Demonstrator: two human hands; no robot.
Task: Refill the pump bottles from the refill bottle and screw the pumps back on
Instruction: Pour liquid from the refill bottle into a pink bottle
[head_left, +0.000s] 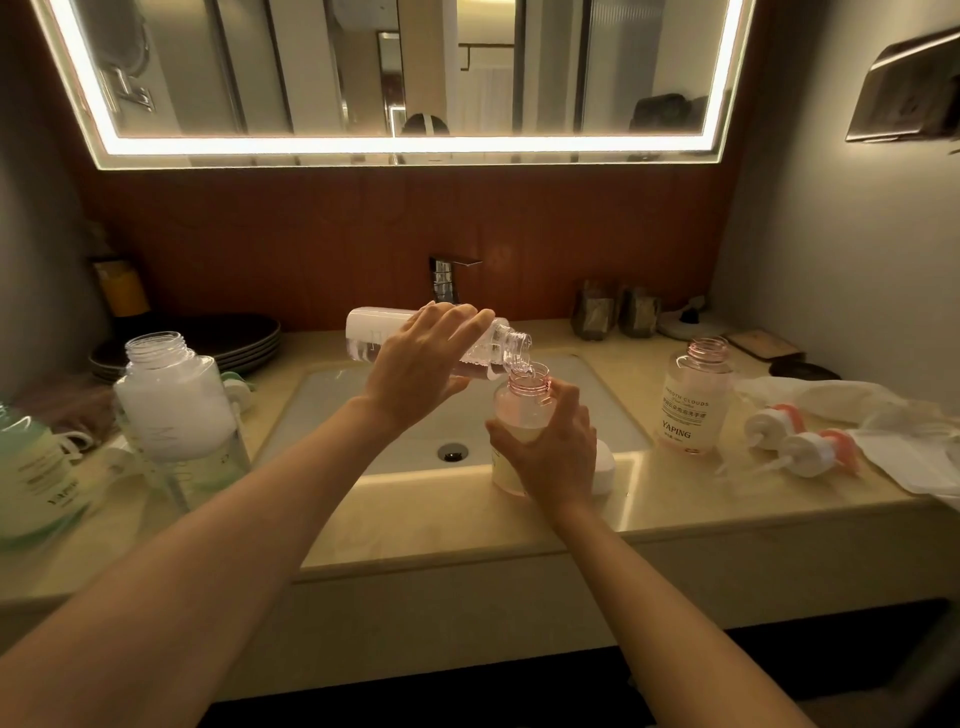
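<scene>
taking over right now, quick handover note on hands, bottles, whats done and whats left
Left hand grips the tilted refill bottle, mouth over the pink bottle.
Right hand holds that bottle at the sink front rim.
Done: both pink bottles are open; the second bottle stands right of the sink.
Left: finish pouring, top up the second if needed, screw on both pumps lying beside it.

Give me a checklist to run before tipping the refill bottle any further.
1. Refill bottle mouth sits over the pink bottle neck: ok.
2. Left hand grips the refill bottle: ok.
3. Right hand holds the pink bottle upright: ok.
4. Room left in the pink bottle: cannot tell.
5. Pumps lie on the counter to the right: ok.
6. Second pink bottle stands open and upright: ok.
</scene>
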